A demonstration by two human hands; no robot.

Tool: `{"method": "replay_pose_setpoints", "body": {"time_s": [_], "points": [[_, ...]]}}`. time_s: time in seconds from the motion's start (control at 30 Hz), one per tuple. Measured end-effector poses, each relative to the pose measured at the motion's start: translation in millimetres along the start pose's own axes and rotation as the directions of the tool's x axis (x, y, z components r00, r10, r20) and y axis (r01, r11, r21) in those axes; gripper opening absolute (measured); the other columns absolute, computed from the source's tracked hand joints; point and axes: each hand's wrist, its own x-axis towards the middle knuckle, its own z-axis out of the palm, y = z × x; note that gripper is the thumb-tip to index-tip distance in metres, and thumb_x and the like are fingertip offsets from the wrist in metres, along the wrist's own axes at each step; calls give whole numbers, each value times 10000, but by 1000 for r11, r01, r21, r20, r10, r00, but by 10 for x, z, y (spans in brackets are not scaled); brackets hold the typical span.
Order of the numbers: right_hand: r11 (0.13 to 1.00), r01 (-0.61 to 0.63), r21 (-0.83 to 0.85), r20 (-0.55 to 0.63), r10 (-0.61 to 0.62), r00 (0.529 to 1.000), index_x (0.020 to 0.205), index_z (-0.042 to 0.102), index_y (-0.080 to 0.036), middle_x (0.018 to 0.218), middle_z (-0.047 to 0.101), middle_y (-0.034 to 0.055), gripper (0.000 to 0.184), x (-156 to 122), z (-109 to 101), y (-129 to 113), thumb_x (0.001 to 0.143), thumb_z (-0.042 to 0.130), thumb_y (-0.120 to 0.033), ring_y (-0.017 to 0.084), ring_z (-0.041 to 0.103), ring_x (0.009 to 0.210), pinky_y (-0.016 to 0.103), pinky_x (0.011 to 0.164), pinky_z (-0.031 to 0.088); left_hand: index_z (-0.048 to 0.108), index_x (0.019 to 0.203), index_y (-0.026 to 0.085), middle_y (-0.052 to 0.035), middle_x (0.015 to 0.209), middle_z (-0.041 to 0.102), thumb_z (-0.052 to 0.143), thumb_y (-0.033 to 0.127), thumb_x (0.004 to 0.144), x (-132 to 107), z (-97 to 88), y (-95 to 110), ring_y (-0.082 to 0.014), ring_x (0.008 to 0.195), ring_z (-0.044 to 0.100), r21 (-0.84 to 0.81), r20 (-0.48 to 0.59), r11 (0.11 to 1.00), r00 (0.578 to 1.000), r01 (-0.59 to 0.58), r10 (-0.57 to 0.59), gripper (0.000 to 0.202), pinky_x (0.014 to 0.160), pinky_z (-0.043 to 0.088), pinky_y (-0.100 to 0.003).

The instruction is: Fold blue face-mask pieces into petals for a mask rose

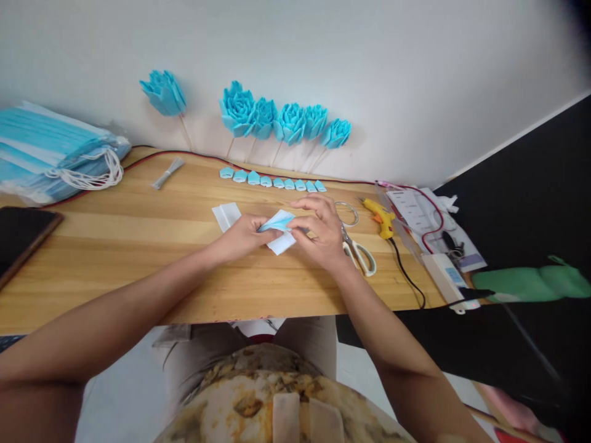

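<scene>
Between my two hands is a small piece of blue-and-white mask fabric [280, 219], partly folded. My left hand [244, 235] pinches its left end between thumb and fingers. At its right end, the thumb and forefinger of my right hand [322, 229] are closed on the fabric, with the other fingers bent above. Flat white pieces [226, 215] lie on the table under and beside my left hand. Scissors [362, 257] with pale handles lie just right of my right hand. Behind my hands runs a row of several small folded blue petals [265, 181].
Several blue fabric flowers [289, 123] on sticks lean at the wall. Stacked face masks [50, 141], thin white sticks [167, 173] and a dark phone-like slab [23, 237] are leftward. A yellow glue gun [381, 216], power strip [447, 280] and green bottle-shaped object [521, 283] are rightward.
</scene>
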Motion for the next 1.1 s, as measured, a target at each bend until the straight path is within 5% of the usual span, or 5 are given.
{"method": "replay_pose_setpoints", "body": {"time_s": [0.13,0.3,0.5,0.8,1.1], "points": [[999,17,-30,-43,-18,999,898,670,-296,1088,693,17,185,-50,13,32,884,642,-114,243,611,1100,489,933,526,678,868,159,-10,806,637,718,487,752,-9,4,15,-155,752,541,-190,120,979,991,75,-53,350,718,410,-279],[1000,26,1,-61,-26,998,927,656,-292,1083,696,15,163,-60,-7,38,896,650,-131,233,617,1087,472,920,529,628,857,190,-35,848,625,616,650,815,20,31,-24,-188,800,542,-426,153,900,988,94,-31,461,721,432,-309],[999,22,24,-42,-21,999,945,654,-284,1072,704,17,172,-65,-3,13,890,658,-121,229,618,1072,462,921,525,556,724,182,-11,727,539,707,506,750,32,-17,-71,-166,708,485,-340,135,931,987,131,-90,359,696,412,-321],[998,5,56,-15,-4,1000,923,657,-297,1047,729,4,126,-54,-48,1,920,633,-174,238,626,1054,477,918,525,463,636,206,17,634,462,556,471,864,79,-78,-185,-137,605,400,-144,-29,987,997,72,-76,361,602,336,-305],[999,-36,35,1,36,999,931,664,-286,976,745,4,108,-62,-34,25,919,651,-180,210,645,954,436,854,527,581,752,174,6,709,535,660,538,813,51,-42,-116,-132,650,455,-246,47,963,994,110,-101,377,621,363,-279]]}}
